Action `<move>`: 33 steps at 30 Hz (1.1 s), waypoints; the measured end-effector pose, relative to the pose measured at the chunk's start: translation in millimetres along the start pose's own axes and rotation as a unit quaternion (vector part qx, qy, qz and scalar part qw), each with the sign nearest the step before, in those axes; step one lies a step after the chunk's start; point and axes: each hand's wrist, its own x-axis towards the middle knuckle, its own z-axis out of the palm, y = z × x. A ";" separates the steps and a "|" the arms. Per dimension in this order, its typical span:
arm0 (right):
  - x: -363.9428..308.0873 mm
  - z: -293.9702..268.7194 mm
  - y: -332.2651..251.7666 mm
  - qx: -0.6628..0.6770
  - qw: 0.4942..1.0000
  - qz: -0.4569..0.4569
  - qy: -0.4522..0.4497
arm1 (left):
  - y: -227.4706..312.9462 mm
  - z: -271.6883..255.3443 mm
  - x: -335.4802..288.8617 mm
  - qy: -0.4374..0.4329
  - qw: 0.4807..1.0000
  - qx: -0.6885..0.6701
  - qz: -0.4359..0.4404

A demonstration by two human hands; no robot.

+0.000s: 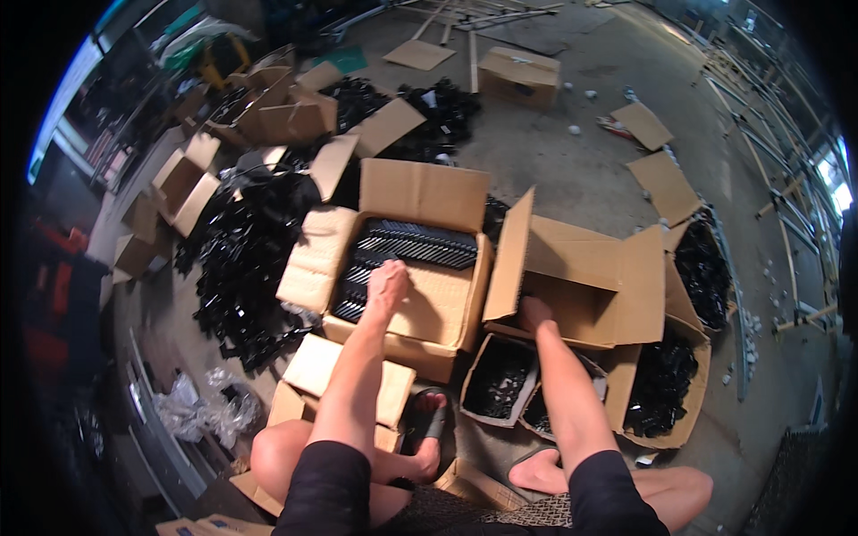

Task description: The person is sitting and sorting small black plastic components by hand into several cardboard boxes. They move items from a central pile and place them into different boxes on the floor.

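Black ribbed parts (424, 243) lie in rows inside an open cardboard carton (442, 308) at the centre of the view, filling its twelve o'clock side and running down its nine o'clock side. Over them is the left hand (388, 288), its fingers bent downward; whether they grip a part I cannot tell. At four o'clock the right hand (534, 313) reaches to the shadowed mouth of a second open carton (639, 290); its fingers are hidden, so their state I cannot tell.

Just below that hand, toward five o'clock, stands a grey-rimmed bin (487, 417) of small black pieces. Loose black pieces (246, 259) heap up at nine o'clock, with clear plastic bags (210, 413) at eight. At one o'clock, a closed carton (518, 76) carries dark printing on its side, too small to read.
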 end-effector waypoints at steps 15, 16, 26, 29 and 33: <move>-80.5 -38.9 34.9 0.306 0.917 -0.073 0.244 | 10.4 -32.6 -18.0 0.174 0.905 -0.278 -0.270; -91.7 -39.2 37.4 0.348 0.900 -0.067 0.254 | 21.1 -38.9 -21.3 0.170 0.857 -0.383 -0.301; -208.1 -72.5 -36.4 0.688 0.684 -0.219 0.103 | 177.7 -84.9 -124.9 0.116 0.740 -0.644 -0.155; -205.8 -55.5 -40.9 0.737 0.640 -0.175 0.131 | 209.9 -98.7 -142.1 0.109 0.795 -0.593 -0.064; -215.1 -38.8 -31.6 0.734 0.632 -0.198 0.153 | 211.8 -107.7 -157.5 0.050 0.746 -0.664 -0.007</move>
